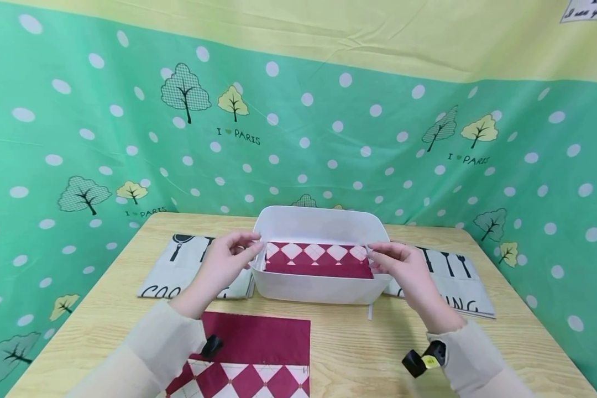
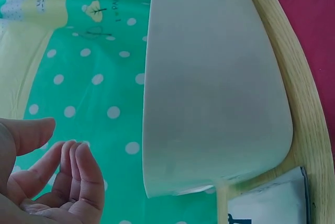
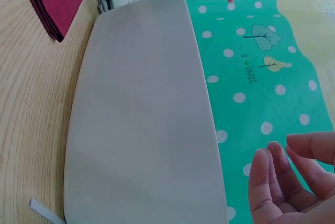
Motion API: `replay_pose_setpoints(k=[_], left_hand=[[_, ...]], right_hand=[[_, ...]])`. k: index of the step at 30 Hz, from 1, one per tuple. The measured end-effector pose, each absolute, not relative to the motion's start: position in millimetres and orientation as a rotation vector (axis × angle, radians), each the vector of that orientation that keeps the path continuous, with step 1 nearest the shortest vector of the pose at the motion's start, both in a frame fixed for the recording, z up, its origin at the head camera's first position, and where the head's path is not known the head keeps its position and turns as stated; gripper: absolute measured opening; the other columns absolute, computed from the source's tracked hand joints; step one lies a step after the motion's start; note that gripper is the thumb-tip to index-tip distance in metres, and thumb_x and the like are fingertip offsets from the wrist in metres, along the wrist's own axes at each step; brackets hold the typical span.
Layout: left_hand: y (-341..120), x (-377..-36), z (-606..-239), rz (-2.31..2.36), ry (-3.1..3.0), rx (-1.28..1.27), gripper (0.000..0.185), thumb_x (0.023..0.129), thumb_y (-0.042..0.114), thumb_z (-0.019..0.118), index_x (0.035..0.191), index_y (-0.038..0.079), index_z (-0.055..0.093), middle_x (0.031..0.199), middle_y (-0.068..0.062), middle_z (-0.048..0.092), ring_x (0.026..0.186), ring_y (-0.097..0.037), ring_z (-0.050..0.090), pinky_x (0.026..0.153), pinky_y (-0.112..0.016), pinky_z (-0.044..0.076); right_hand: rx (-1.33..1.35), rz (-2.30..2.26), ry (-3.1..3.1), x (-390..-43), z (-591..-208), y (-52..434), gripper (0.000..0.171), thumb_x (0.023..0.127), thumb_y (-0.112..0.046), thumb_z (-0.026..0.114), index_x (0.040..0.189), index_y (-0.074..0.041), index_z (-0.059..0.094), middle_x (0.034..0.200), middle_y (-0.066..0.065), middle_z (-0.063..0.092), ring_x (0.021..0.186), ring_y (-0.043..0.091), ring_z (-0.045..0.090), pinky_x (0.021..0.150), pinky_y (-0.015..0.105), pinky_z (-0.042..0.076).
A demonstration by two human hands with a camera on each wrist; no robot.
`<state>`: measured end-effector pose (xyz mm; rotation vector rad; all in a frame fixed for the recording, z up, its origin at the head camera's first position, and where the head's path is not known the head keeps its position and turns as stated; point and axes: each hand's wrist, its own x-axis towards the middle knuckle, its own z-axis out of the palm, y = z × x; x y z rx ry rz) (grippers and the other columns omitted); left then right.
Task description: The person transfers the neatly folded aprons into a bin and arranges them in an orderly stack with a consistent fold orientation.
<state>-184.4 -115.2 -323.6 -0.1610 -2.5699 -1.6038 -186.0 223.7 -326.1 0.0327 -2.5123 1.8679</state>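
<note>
A: How far along does this look?

B: One folded red diamond-patterned cloth [image 1: 317,258] already lies flat inside the white bin [image 1: 316,290], against its near wall. A second red cloth [image 1: 251,354] of the same pattern sits on the bench [image 1: 358,342] in front of the person, untouched. On each side of the bin lies a grey printed placemat, the left placemat [image 1: 179,268] and the right placemat [image 1: 457,282], also not handled. So I'd judge one piece is in and at least one is left.

A: And the hands?

B: Both are up at the bin's rim. The left hand [image 1: 226,262] is at the left end of the cloth in the bin, the right hand [image 1: 400,265] at the right end. From the head view the fingertips seem to be at the cloth's corners, but it is too small there to say whether they pinch it or merely hover.

A: Do the wrist cameras help?

B: Somewhat. In each one the fingers [image 2: 78,174] are loosely bent with the thumb apart, and nothing lies between them. The right hand's fingers [image 3: 272,182] look the same: relaxed, spread, holding nothing. Both views show the bin's outer wall just beside the hand, not the cloth itself.

A: So the cloth rests on its own?

B: It looks that way, lying in the bin between the two hands.
</note>
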Motion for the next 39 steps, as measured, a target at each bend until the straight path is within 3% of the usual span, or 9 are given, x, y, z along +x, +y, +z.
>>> replay_pose_setpoints(k=[5,18,26,39], left_hand=[[-116,-177,-320,-1.601,-2.589,-0.161,0.034,0.095,0.025,0.067,0.124,0.007,0.067,0.108,-0.012,0.069,0.082,-0.025,0.063,0.071,-0.025,0.054],[-129,-160,-320,-1.553,-2.600,-0.186,0.034,0.094,0.022,0.068,0.122,0.002,0.067,0.105,-0.014,0.069,0.076,-0.016,0.062,0.064,-0.025,0.054],[-132,-151,-322,-1.543,-2.642,-0.143,0.034,0.094,0.025,0.068,0.122,0.004,0.067,0.106,-0.011,0.069,0.078,-0.016,0.060,0.061,-0.025,0.053],[-135,-143,-329,-1.542,-2.668,-0.138,0.038,0.094,0.026,0.068,0.124,0.003,0.066,0.106,-0.011,0.069,0.080,-0.016,0.062,0.062,-0.024,0.054]], right_hand=[[0.032,1.926,-2.492,-181,-326,219,0.037,0.093,-0.015,0.068,0.122,0.008,0.063,0.090,-0.006,0.071,0.079,0.012,0.069,0.076,0.024,0.058],[0.129,2.016,-2.467,-173,-329,210,0.036,0.092,-0.015,0.070,0.121,0.005,0.065,0.100,-0.003,0.070,0.081,0.014,0.070,0.078,0.028,0.060],[0.195,2.087,-2.428,-169,-332,206,0.021,0.092,-0.011,0.069,0.110,-0.001,0.069,0.091,-0.006,0.070,0.078,0.012,0.069,0.077,0.028,0.060],[0.124,2.185,-2.406,-162,-345,194,0.026,0.091,-0.010,0.070,0.112,0.004,0.068,0.087,-0.001,0.071,0.074,0.015,0.066,0.075,0.030,0.060]])
